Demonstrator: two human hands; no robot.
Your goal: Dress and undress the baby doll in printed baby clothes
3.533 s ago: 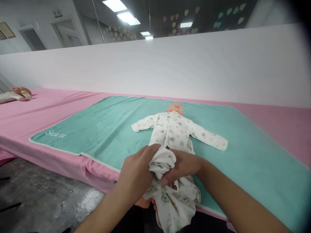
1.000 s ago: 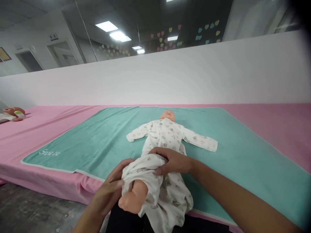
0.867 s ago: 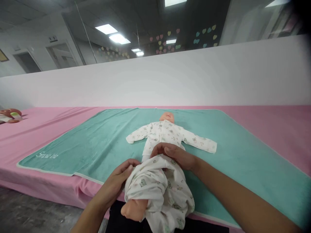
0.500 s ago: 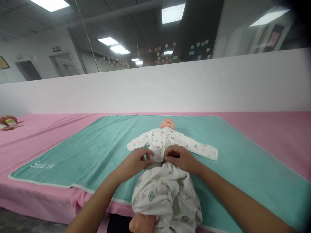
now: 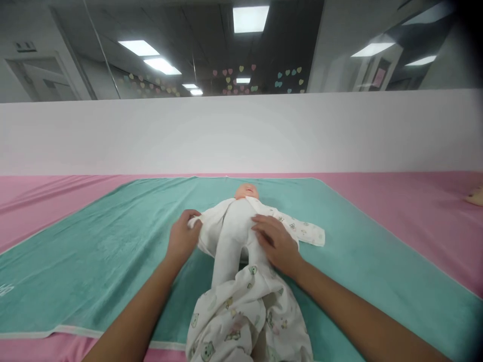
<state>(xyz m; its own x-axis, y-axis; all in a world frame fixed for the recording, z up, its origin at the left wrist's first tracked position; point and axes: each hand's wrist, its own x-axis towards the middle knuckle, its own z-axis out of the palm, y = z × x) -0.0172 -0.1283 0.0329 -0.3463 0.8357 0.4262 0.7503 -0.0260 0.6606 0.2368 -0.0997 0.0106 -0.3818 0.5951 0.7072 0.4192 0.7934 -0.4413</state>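
Observation:
A baby doll (image 5: 234,229) lies on its back, its head (image 5: 247,191) pointing away from me. The white printed shirt (image 5: 309,234) is on it, with the front spread apart so that the plain white torso and upper legs show. My left hand (image 5: 184,235) pinches the shirt's front flap and holds it out to the left. Resting on the right side of the doll's belly is my right hand (image 5: 277,245), fingers slightly bent and apart. White trousers with an animal print (image 5: 247,322) are bunched around the lower legs, hiding the feet.
A teal blanket (image 5: 121,251) with a pale border lies under the doll, over a pink sheet (image 5: 422,206). Behind them runs a low white wall (image 5: 241,136), with glass above it. Part of a beige object (image 5: 475,196) shows at the right edge.
My left hand has moved left with the shirt flap, uncovering the doll's torso and upper legs. My right hand stays near the belly. The view has turned to the right.

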